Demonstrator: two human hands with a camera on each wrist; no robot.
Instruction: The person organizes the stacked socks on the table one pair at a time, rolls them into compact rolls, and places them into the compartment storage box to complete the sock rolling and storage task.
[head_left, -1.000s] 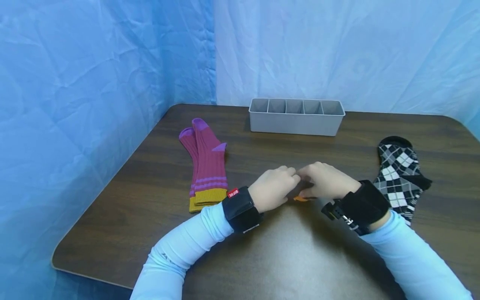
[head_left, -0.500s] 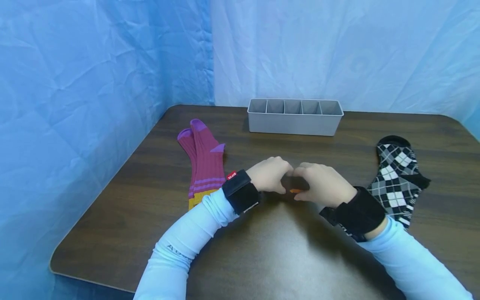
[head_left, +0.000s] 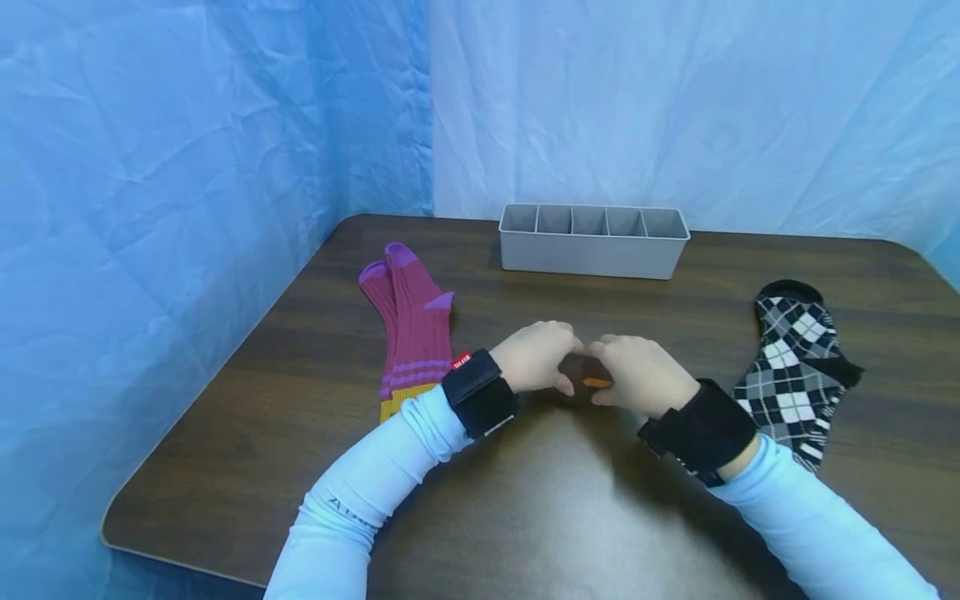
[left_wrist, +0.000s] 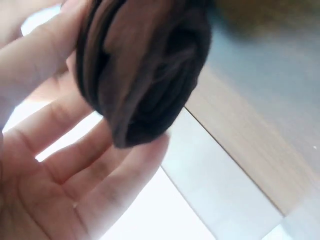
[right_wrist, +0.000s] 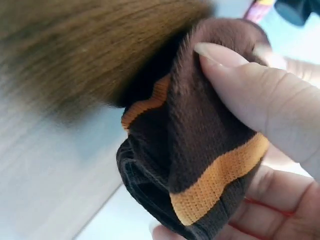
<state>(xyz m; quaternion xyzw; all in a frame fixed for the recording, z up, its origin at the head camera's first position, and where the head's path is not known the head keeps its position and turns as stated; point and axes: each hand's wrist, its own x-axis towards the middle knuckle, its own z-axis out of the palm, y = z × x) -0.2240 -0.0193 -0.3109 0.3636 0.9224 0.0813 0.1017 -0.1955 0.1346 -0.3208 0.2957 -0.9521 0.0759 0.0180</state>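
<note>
A dark brown sock bundle (right_wrist: 210, 130) with orange stripes is rolled up between my two hands, above the table. In the head view only a bit of its orange stripe (head_left: 597, 382) stands out. My right hand (head_left: 643, 373) pinches the bundle, thumb (right_wrist: 265, 95) on top and fingers underneath, as the right wrist view shows. My left hand (head_left: 534, 357) holds the other end; in the left wrist view its fingers curl around the coiled layers of the rolled sock (left_wrist: 145, 75). Whether the bundle is one sock or a pair cannot be told.
A maroon-and-purple sock pair (head_left: 416, 333) with mustard cuffs lies left, partly behind the left forearm. Black-and-white argyle socks (head_left: 795, 358) lie right. A grey box (head_left: 592, 254) with several compartments stands at the back of the wooden table (head_left: 225, 483). Blue sheets (head_left: 187, 125) hang behind.
My left hand has shifted slightly left and its thumb has spread away from the fingers. The right hand stays near the same spot, with the sock bundle still held between both hands.
</note>
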